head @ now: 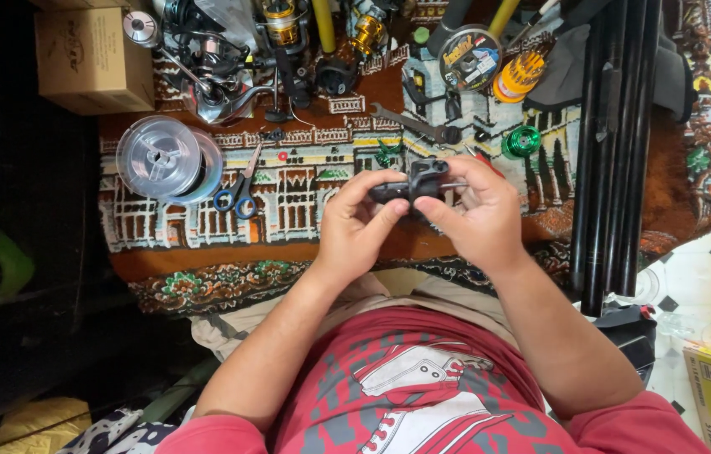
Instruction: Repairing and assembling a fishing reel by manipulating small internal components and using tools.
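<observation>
Both hands meet over a patterned rug (305,193) and grip a small black fishing-reel part (417,182). My left hand (357,225) pinches its left end between thumb and fingers. My right hand (477,214) wraps the right side, with a thin metal shaft sticking out past the fingers. The part's underside is hidden by my fingers.
Clear line spools (166,158) and blue-handled scissors (238,189) lie left of the hands. A wrench (410,124), a green spool (522,141), several reels (229,67) and a line spool (469,57) sit beyond. Black rods (616,143) run down the right. Cardboard box (91,59) at far left.
</observation>
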